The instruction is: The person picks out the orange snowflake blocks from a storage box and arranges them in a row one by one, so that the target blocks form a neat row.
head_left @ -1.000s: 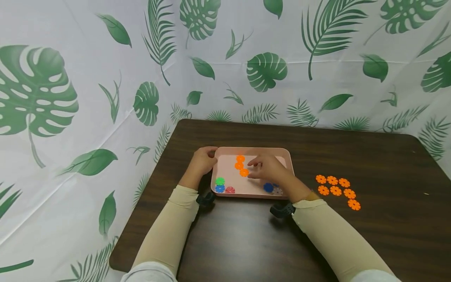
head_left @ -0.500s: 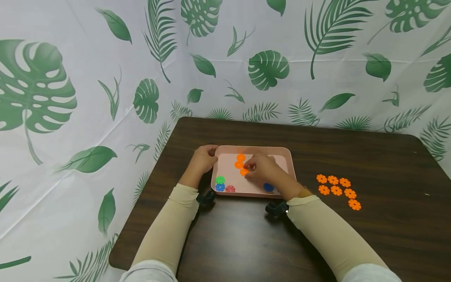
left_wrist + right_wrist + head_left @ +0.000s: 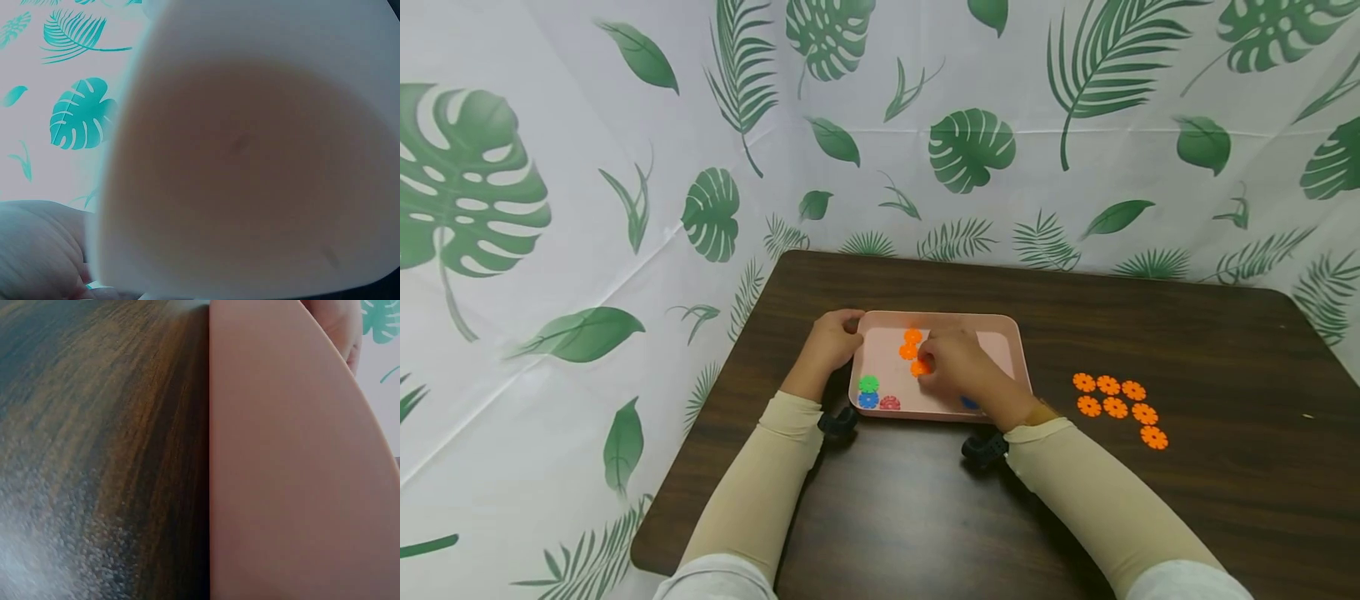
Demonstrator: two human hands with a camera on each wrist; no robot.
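In the head view a pink tray (image 3: 947,408) lies on the dark wooden table. My left hand (image 3: 831,342) holds the tray's left rim near its far corner. Over the tray's middle my right hand (image 3: 958,358), fingers curled, pinches the lowest orange notched disc (image 3: 917,368) of a short chain. Two more orange discs (image 3: 909,351) join it, running toward the far rim. In the right wrist view the tray wall (image 3: 287,456) fills the right half, with part of my right hand (image 3: 337,328) above it. A blurred pale shape covers most of the left wrist view, beside my left hand (image 3: 40,250).
A green disc (image 3: 868,383), a blue disc (image 3: 868,401) and a red disc (image 3: 890,403) lie in the tray's near left corner. Another blue disc (image 3: 969,402) shows partly under my right wrist. Several orange discs (image 3: 1116,407) lie on the table (image 3: 895,500) to the right.
My right hand has moved left and its spread fingers have closed on the lowest orange disc. My left hand stays at the tray's rim.
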